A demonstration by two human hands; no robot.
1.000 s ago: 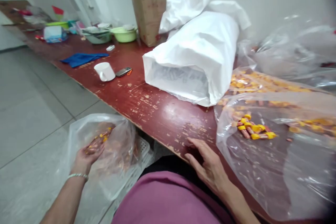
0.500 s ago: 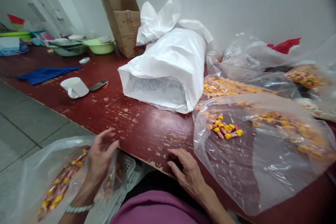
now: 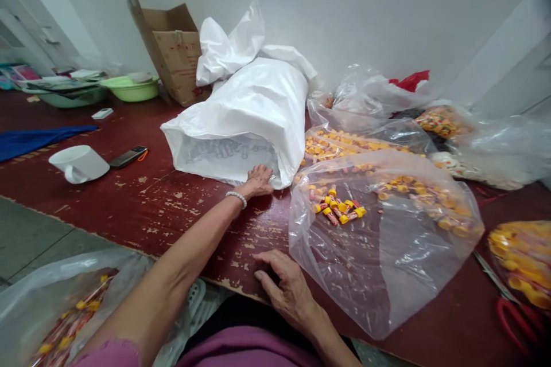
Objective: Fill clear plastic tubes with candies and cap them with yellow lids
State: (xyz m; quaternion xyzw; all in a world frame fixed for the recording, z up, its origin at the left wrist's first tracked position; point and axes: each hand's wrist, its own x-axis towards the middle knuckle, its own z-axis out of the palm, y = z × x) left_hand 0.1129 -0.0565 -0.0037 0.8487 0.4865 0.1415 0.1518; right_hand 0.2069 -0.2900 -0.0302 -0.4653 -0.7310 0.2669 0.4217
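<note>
My left hand (image 3: 258,180) is stretched forward at the lower lip of a large white sack (image 3: 267,97). Its fingers are slightly spread and I see nothing in them. Inside the sack's mouth are many clear plastic tubes (image 3: 219,149). My right hand (image 3: 284,287) rests at the table's front edge, fingers loosely bent, thumb apart, and holds nothing that I can see. Right of it lies a clear plastic bag (image 3: 344,292). In that bag's mouth is a small pile of yellow-capped tubes (image 3: 338,206) with red-and-white filling.
On the worn red table (image 3: 193,212) are a white mug (image 3: 81,163), a phone (image 3: 128,157), a blue cloth (image 3: 38,139), a cardboard box (image 3: 176,63) and red-handled scissors (image 3: 512,315). Below the front edge hangs a bag of filled tubes (image 3: 73,321).
My left hand has moved from above the lower-left bag forward and right to the sack's mouth. My right hand has stayed by the table edge. The view has turned right.
</note>
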